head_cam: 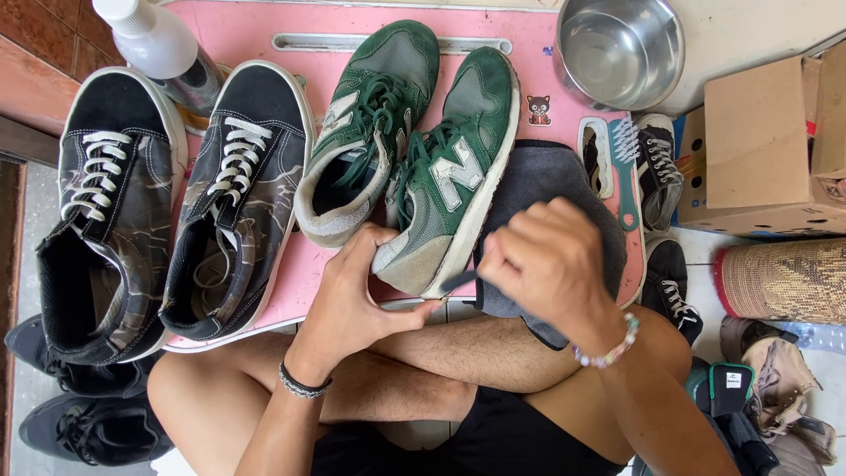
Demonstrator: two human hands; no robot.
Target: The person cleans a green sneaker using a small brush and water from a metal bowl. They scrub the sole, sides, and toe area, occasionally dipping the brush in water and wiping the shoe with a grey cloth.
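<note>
A seated person, legs crossed at the bottom of the frame, works over a pink bench [247, 26] crowded with footwear. The left hand [352, 291], a dark braided band at the wrist, cups the heel of a green suede sneaker [449, 176] at centre frame, its grip wrapped round the grey heel end with the thumb pressed against the sole edge. The shoe runs from that hold up and away toward the top of the frame, toe pointing to the upper right. The right hand [546, 260], wearing a beaded bracelet, sits just right of the heel, its grip pinched shut on a thin dark tool [458, 280] whose tip reaches the heel beside the left thumb; what kind of tool cannot be told. Under that hand lies a dark grey cloth [551, 176], draped over the bench's near edge. The matching green sneaker [370, 115] lies just left, touching its partner. Two black high-top sneakers [176, 194] with white laces fill the left side. A steel bowl [617, 44] stands at upper right, a teal brush [627, 167] below it, and a white bottle [150, 35] at upper left.
</note>
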